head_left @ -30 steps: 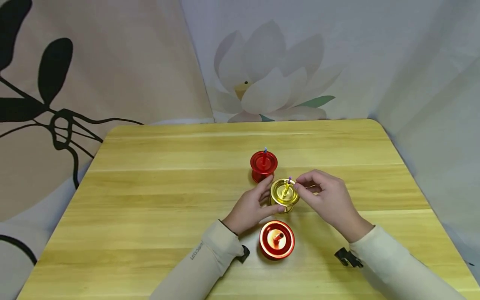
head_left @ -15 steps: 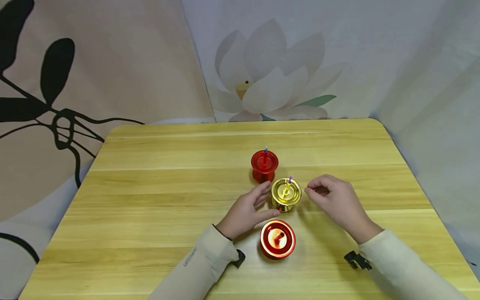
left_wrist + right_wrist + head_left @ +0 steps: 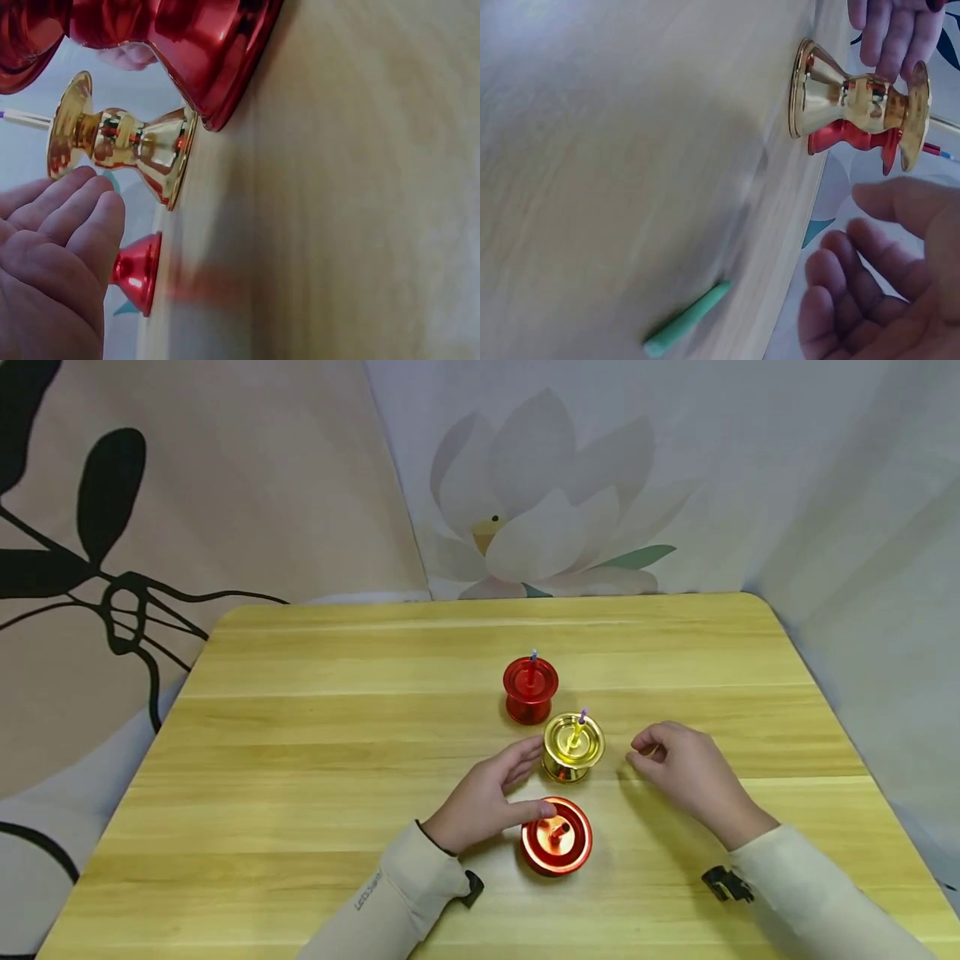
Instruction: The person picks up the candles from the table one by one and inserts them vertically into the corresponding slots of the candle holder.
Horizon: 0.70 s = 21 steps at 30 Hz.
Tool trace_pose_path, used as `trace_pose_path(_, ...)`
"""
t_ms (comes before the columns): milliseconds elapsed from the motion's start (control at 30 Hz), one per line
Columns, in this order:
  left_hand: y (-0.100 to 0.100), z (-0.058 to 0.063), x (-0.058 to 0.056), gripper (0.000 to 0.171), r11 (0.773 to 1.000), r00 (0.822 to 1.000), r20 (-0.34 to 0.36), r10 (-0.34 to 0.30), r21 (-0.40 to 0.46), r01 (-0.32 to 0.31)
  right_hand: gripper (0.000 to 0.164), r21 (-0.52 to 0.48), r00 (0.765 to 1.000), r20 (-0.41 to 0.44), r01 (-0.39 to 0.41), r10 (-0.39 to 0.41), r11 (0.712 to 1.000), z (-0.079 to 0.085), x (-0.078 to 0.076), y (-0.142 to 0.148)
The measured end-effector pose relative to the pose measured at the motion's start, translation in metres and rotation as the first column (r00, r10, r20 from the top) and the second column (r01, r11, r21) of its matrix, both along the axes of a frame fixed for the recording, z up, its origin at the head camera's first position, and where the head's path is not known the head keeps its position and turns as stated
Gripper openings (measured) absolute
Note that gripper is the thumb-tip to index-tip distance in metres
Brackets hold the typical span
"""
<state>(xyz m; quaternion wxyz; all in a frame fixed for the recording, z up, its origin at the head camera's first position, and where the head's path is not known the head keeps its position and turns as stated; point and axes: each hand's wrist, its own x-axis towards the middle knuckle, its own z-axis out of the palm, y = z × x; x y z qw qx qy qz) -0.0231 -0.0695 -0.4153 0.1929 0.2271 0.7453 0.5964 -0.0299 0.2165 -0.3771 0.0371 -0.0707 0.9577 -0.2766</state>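
A gold candle holder (image 3: 564, 767) stands upright between my hands, a slim stick with a purple tip (image 3: 582, 717) rising from its dish. Behind it is a red candle holder (image 3: 528, 707) whose thin stick has a bluish tip. A second red holder (image 3: 553, 865) sits nearest me, with a short peg in its dish. My left hand (image 3: 483, 802) holds nothing: its fingers lie beside the gold holder, its thumb over the front red dish's rim; contact is unclear. My right hand (image 3: 697, 777) hovers right of the gold holder, fingers loosely curled, with a gap to the thumb.
A green stick (image 3: 686, 319) lies on the wooden table (image 3: 337, 735) in the right wrist view; it does not show in the head view. Printed cloth (image 3: 300, 485) hangs behind the table's far edge.
My right hand has drawn away from the gold holder's stick to the right. My left hand has let go of the gold holder, and its thumb has come over the front red dish.
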Motion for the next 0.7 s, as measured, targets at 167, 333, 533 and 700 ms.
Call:
trace_pose_path(167,-0.002,0.003,0.002,0.092,0.999,1.0,-0.003,-0.03,-0.013,0.03,0.015,0.03,0.998,0.056,-0.031,0.029,0.999,-0.005,0.001,0.008)
trace_pose_path(333,-0.004,0.005,0.005,0.094,0.999,0.999,-0.012,-0.045,-0.019,0.044,0.019,0.049,0.993,0.117,-0.042,0.036,0.998,-0.007,0.001,0.015)
trace_pose_path(533,-0.004,0.007,0.005,0.096,0.998,0.997,-0.04,-0.061,-0.024,0.06,0.023,0.065,0.987,0.154,-0.058,0.048,0.996,-0.006,-0.001,0.018)
trace_pose_path(700,-0.004,0.008,0.008,0.098,0.998,0.998,-0.017,-0.061,-0.022,0.061,0.028,0.097,0.982,0.182,-0.07,0.052,0.993,-0.006,-0.002,0.02)
